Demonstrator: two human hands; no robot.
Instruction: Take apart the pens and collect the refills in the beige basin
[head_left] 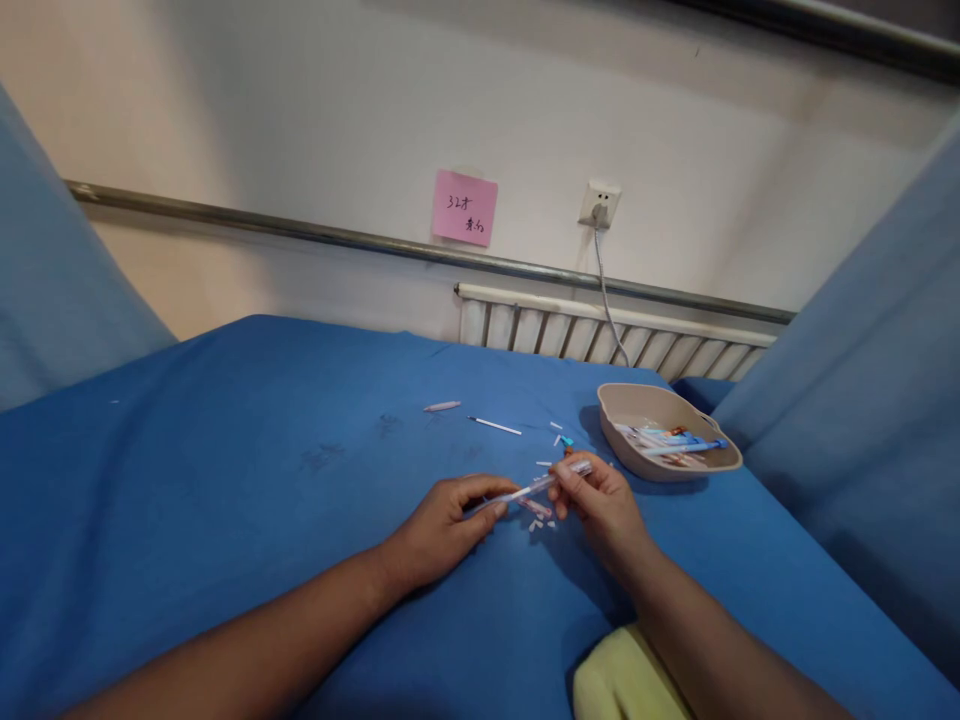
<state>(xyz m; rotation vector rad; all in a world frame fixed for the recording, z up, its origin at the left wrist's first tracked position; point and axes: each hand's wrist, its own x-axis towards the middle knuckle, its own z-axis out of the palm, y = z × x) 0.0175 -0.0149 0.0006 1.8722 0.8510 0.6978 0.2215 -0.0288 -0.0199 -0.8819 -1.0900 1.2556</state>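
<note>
The work looks partway along. A slim pen (526, 491) is held up between the 2 hands, slanting from near left to far right just above the blue surface (225, 480). The left hand (450, 520) has its thumb and fingers closed in a loose pinch around the lower end; the right hand (596, 500) pinches the upper, clear end with its fingertips, the other fingers curled. Whether the pen's parts are fully joined cannot be told. Pieces lying loose suggest more is left: a refill (495, 426) and a pink barrel (442, 407) on the far side, well apart from the hands, a reddish clear piece (537, 508) below the pen, small white bits (533, 526) near it, and a teal piece (566, 441) beyond the right hand. To the right, a beige basket (637, 458) holds a jumble of pens and parts; whether any are finished is unclear.
</note>
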